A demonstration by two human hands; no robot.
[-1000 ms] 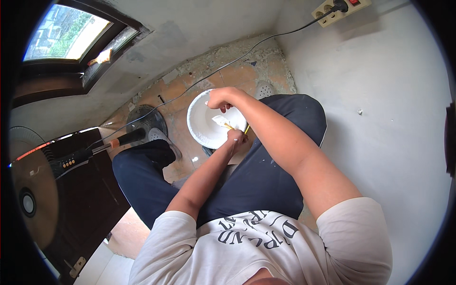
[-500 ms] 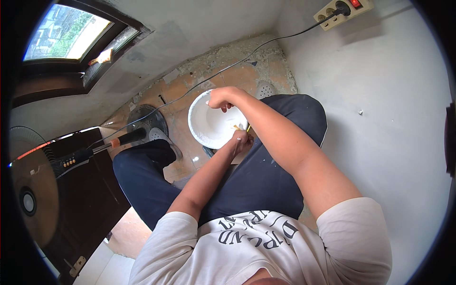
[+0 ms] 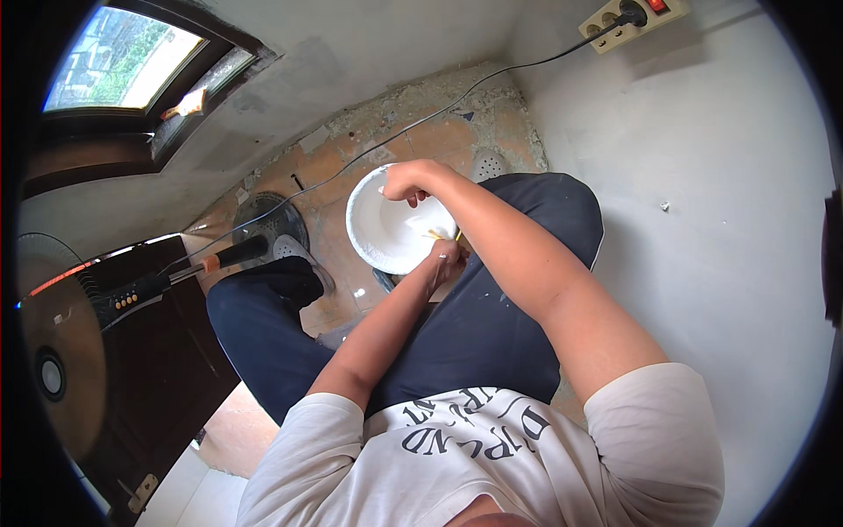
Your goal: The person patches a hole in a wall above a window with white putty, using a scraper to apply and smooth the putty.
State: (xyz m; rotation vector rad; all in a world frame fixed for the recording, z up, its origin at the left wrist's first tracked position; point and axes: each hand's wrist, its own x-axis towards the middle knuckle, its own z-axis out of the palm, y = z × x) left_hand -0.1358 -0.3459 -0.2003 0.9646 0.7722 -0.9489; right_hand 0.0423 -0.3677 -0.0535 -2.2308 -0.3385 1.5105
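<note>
A round white bucket point(image 3: 362, 237) stands on the floor between my legs, its inside smeared with white paste. Over its far rim bends my right hand point(image 3: 407, 181), fingers curled down into the opening. What those fingers hold, if anything, is hidden. At the bucket's near right rim, my left hand point(image 3: 448, 255) is closed around a yellow-edged tool point(image 3: 458, 235). White paste covers much of that tool, and its exact kind cannot be made out. White smears mark my left wrist.
A black cable point(image 3: 378, 149) runs past the bucket's far side to a power strip point(image 3: 634, 21) on the right wall. Left stands a fan point(image 3: 53, 373) with a round base point(image 3: 279, 211). A dark-framed window point(image 3: 123, 66) is at upper left; rough rubble edges the tiled floor.
More white shows on the yellow-edged tool inside the bucket, beside my left hand. My right hand stays at the far rim with hardly any movement.
</note>
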